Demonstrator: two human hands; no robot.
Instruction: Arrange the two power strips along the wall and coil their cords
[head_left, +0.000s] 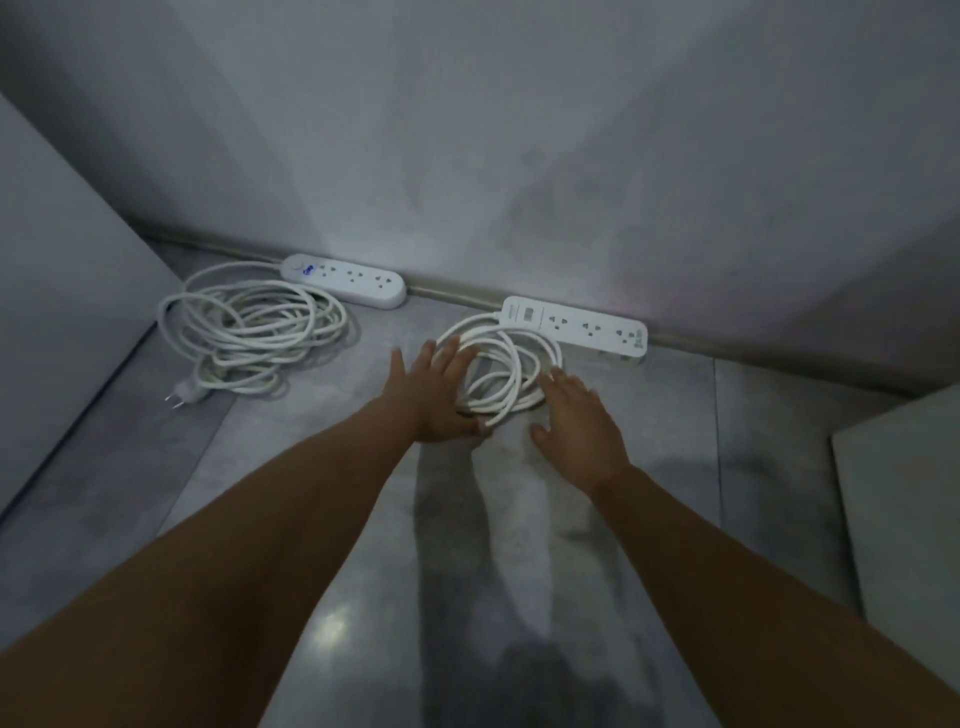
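Note:
Two white power strips lie against the wall's foot. The rounded left strip (344, 280) has a wide loose coil of cord (249, 327) in front of it, with its plug (183, 396) at the coil's near left. The rectangular right strip (576, 326) has a smaller, tighter coil (506, 371). My left hand (439, 395) lies flat with straight fingers on that coil's left side. My right hand (576, 421) rests with spread fingers on the floor at the coil's right edge, fingertips touching the cord.
A grey panel (62, 291) rises at the left and a pale block (904, 509) stands at the right. The grey wall (519, 156) runs behind the strips. The tiled floor (311, 519) stretches toward me.

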